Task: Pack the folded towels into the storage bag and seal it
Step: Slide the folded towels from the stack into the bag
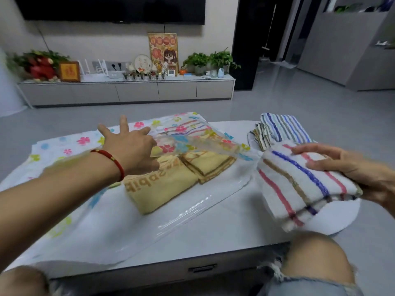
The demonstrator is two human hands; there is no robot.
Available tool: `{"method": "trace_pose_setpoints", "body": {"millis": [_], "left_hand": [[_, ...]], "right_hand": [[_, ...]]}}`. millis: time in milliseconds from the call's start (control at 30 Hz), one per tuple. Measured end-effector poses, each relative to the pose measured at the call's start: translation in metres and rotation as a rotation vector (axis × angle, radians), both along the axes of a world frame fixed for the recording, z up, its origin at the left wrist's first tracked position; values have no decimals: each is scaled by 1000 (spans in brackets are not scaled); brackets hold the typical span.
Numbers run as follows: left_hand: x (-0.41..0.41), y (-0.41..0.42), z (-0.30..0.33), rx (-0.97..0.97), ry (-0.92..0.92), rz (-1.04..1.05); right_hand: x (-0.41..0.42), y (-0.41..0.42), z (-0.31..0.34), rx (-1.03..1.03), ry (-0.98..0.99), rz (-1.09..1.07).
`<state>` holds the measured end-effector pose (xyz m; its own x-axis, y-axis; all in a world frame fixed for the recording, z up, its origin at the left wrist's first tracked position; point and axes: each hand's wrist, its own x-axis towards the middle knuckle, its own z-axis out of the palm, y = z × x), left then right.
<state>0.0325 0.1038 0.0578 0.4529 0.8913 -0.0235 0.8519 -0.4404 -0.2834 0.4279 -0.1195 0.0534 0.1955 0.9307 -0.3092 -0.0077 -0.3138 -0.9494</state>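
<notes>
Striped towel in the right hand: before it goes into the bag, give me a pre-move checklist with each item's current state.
1. Folded striped towel gripped by right hand: ok.
2. Storage bag mouth lifted open by left hand: ok.
3. Room left in the bag beside the yellow towels: cannot tell.
4. Path from towel to opening unobstructed: ok.
5. Remaining striped towels waiting on the table: not ok, unpacked.
6. Seal strip condition: cannot tell.

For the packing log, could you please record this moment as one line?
left hand: lifting storage bag flap | right hand: holding folded striped towel | yellow towels: inside
</notes>
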Motion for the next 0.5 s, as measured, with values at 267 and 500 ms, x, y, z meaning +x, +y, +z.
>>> {"method": "trace_pose_setpoints", "body": {"millis": [267,500], "left_hand": [[-9,2,30,-56,-35,11],[-11,7,45,8,-89,1]], "right_hand": [[-190,82,-66,109,281,157],[-290,168,-139,129,14,-221]]}}
